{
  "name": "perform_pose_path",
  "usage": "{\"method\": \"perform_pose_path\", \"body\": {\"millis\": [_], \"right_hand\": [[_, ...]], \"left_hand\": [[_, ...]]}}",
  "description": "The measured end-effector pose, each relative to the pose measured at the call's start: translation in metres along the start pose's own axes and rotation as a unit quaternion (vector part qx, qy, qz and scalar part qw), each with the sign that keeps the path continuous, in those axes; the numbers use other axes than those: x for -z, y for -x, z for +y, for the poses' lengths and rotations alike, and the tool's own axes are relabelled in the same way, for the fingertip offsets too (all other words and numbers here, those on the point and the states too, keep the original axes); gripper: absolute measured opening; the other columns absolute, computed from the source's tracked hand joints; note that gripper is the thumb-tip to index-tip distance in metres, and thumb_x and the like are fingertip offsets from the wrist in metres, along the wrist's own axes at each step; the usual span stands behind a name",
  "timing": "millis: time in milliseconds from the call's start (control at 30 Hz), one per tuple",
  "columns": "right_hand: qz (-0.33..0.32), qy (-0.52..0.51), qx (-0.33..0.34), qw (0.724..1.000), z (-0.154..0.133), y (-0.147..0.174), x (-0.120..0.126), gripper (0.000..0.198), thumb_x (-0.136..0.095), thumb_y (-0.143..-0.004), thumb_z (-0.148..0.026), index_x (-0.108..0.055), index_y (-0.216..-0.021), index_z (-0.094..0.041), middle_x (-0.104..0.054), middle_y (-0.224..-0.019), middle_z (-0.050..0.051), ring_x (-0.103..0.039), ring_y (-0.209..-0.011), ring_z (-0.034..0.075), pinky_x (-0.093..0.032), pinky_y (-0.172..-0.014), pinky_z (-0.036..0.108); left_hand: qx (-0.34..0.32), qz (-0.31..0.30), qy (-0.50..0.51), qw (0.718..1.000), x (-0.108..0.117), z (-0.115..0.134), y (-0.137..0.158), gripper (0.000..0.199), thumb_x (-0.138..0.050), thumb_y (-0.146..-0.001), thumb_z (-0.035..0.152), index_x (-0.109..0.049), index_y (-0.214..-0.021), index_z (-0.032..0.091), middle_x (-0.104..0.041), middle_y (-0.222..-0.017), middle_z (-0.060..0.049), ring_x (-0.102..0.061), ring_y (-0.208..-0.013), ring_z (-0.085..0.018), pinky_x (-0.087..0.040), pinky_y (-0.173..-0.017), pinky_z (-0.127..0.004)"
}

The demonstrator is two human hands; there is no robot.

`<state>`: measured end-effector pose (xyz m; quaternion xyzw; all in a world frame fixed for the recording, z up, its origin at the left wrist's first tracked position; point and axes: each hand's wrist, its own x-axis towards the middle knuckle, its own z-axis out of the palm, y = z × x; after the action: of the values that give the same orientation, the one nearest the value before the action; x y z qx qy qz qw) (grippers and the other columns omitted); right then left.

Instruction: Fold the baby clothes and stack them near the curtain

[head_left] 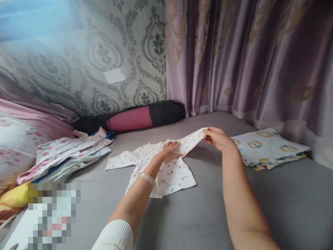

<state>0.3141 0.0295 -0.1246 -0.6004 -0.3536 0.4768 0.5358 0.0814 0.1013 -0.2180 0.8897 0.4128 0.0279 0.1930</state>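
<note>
A small white baby shirt (177, 177) with a scattered print lies spread on the grey bed sheet (208, 208), its left sleeve flat on the sheet. My left hand (170, 151) rests flat on the shirt's upper part near the right shoulder, fingers stretched out. At the end of the right sleeve, my right hand (215, 137) pinches the cuff between thumb and fingers. That sleeve is drawn out straight and lifted a little off the sheet. A pale bangle circles my left wrist.
Left lies a pile of small clothes (70, 149) beside floral bedding (15, 146). Folded printed cloths (270, 146) are stacked at right. A long black and maroon bag (130, 118) lies along the wall. Purple curtains (234, 52) hang behind. Something blurred out (54, 215) is at lower left.
</note>
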Motion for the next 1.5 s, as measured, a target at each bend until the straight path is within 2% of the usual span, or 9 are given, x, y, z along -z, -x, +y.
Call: {"method": "perform_pose_path", "body": {"millis": [133, 267, 533, 767, 933, 1067, 1233, 1400, 1500], "right_hand": [[-0.039, -0.027, 0.017, 0.999, -0.003, 0.003, -0.029, 0.007, -0.053, -0.085, -0.011, -0.057, -0.081, -0.016, -0.063, -0.058, -0.003, -0.056, -0.046, 0.006, -0.034, -0.037, 0.013], [-0.06, -0.049, 0.018, 0.997, 0.003, 0.003, -0.053, 0.007, -0.054, -0.083, -0.01, -0.058, -0.08, -0.015, -0.062, -0.058, -0.003, -0.056, -0.046, 0.006, -0.035, -0.038, 0.013], [-0.082, -0.078, 0.014, 0.993, 0.017, -0.003, -0.075, 0.006, -0.056, -0.083, -0.013, -0.06, -0.08, -0.017, -0.064, -0.06, -0.003, -0.057, -0.048, 0.007, -0.037, -0.04, 0.015], [-0.13, -0.049, -0.007, 0.99, 0.035, -0.001, -0.1, 0.005, -0.058, -0.084, -0.016, -0.06, -0.08, -0.017, -0.064, -0.061, -0.003, -0.057, -0.05, 0.007, -0.037, -0.042, 0.014], [-0.155, -0.009, -0.036, 0.987, 0.045, 0.007, -0.117, 0.007, -0.059, -0.086, -0.016, -0.06, -0.079, -0.016, -0.063, -0.061, -0.002, -0.056, -0.049, 0.006, -0.037, -0.041, 0.013], [-0.209, 0.003, -0.059, 0.976, 0.05, 0.015, -0.128, 0.009, -0.058, -0.089, -0.024, -0.062, -0.091, -0.015, -0.071, -0.091, 0.006, -0.066, -0.066, 0.009, -0.045, -0.047, 0.014], [-0.213, 0.011, -0.062, 0.975, 0.049, 0.016, -0.127, 0.016, -0.058, -0.09, -0.03, -0.061, -0.098, -0.016, -0.066, -0.116, 0.012, -0.069, -0.081, 0.012, -0.053, -0.059, 0.017], [-0.127, 0.005, -0.023, 0.992, 0.041, -0.001, -0.101, 0.01, -0.053, -0.092, -0.025, -0.059, -0.09, -0.017, -0.071, -0.099, 0.008, -0.068, -0.074, 0.011, -0.053, -0.059, 0.017], [-0.082, 0.139, -0.008, 0.987, 0.041, -0.008, -0.076, 0.011, -0.054, -0.09, -0.018, -0.06, -0.081, -0.014, -0.07, -0.08, 0.006, -0.063, -0.058, 0.008, -0.048, -0.05, 0.015]], "left_hand": [[0.017, -0.038, -0.02, 0.999, 0.008, 0.001, -0.007, 0.088, -0.051, -0.075, 0.071, -0.026, -0.148, 0.029, -0.018, -0.158, -0.008, -0.011, -0.143, -0.038, -0.014, -0.113, -0.056], [0.025, -0.043, -0.035, 0.998, 0.014, 0.006, -0.014, 0.09, -0.057, -0.066, 0.074, -0.034, -0.143, 0.035, -0.025, -0.154, -0.008, -0.017, -0.14, -0.042, -0.019, -0.109, -0.06], [0.01, 0.076, 0.086, 0.993, 0.021, -0.009, 0.014, 0.065, -0.061, -0.074, 0.055, -0.053, -0.13, 0.024, -0.054, -0.133, -0.012, -0.05, -0.121, -0.03, -0.042, -0.099, -0.04], [0.145, 0.285, 0.254, 0.913, 0.015, -0.049, 0.084, 0.033, -0.05, -0.082, 0.04, -0.069, -0.092, 0.015, -0.07, -0.087, -0.007, -0.064, -0.083, -0.02, -0.049, -0.076, -0.03], [0.221, 0.352, 0.307, 0.856, 0.001, -0.065, 0.114, 0.03, -0.051, -0.078, 0.038, -0.068, -0.086, 0.014, -0.069, -0.077, -0.004, -0.062, -0.075, -0.018, -0.047, -0.07, -0.028], [0.238, 0.358, 0.3, 0.852, -0.003, -0.065, 0.115, 0.028, -0.05, -0.079, 0.034, -0.069, -0.086, 0.015, -0.068, -0.076, -0.003, -0.062, -0.076, -0.017, -0.047, -0.072, -0.028], [0.26, 0.34, 0.257, 0.866, -0.001, -0.057, 0.114, 0.024, -0.051, -0.082, 0.029, -0.07, -0.09, 0.018, -0.07, -0.083, -0.004, -0.063, -0.084, -0.018, -0.047, -0.079, -0.029], [0.267, 0.318, 0.209, 0.885, 0.001, -0.048, 0.114, 0.028, -0.048, -0.086, 0.031, -0.066, -0.105, 0.02, -0.07, -0.083, -0.003, -0.063, -0.084, -0.018, -0.043, -0.087, -0.033], [0.265, 0.299, 0.176, 0.9, 0.0, -0.041, 0.11, 0.032, -0.05, -0.087, 0.034, -0.06, -0.115, 0.022, -0.07, -0.086, -0.002, -0.062, -0.089, -0.02, -0.039, -0.092, -0.037]]}}
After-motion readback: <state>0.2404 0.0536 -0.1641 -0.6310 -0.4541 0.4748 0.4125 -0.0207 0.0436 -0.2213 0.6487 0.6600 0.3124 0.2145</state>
